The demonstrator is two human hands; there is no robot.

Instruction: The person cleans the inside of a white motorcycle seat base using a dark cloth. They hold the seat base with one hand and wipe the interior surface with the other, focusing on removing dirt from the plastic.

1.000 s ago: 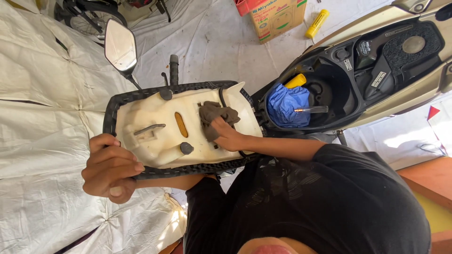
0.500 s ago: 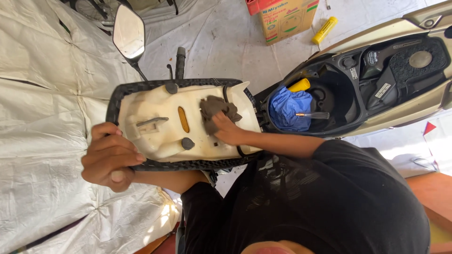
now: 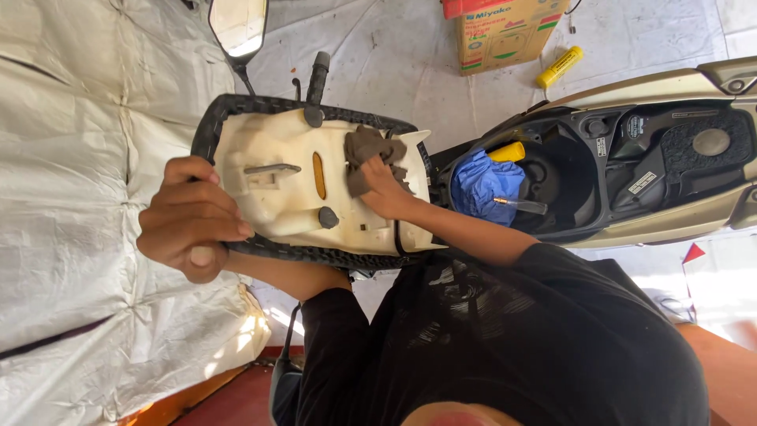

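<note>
Raised scooter seat (image 3: 292,189), cream underside up, black rim around it, long axis running left to right across the view, wider end toward the open storage bay (image 3: 552,181). Left hand (image 3: 193,225) clamped around the seat's narrow end, fingers curled over the rim. Right hand (image 3: 382,189) closed on a grey-brown rag (image 3: 371,150), pressed against the underside near the wider end. Compared with half a second ago: rag and right hand in much the same spot on the seat, left hand's hold unchanged, mirror (image 3: 239,28) and seat slightly higher in view. Cardboard box (image 3: 509,35) with green and red printed bands on the floor at top. Yellow cylinder (image 3: 560,67) lying just beside it. Blue cloth (image 3: 481,185) bundled inside the bay, small white rectangular labels (image 3: 643,183) on the black inner panels to its right.
</note>
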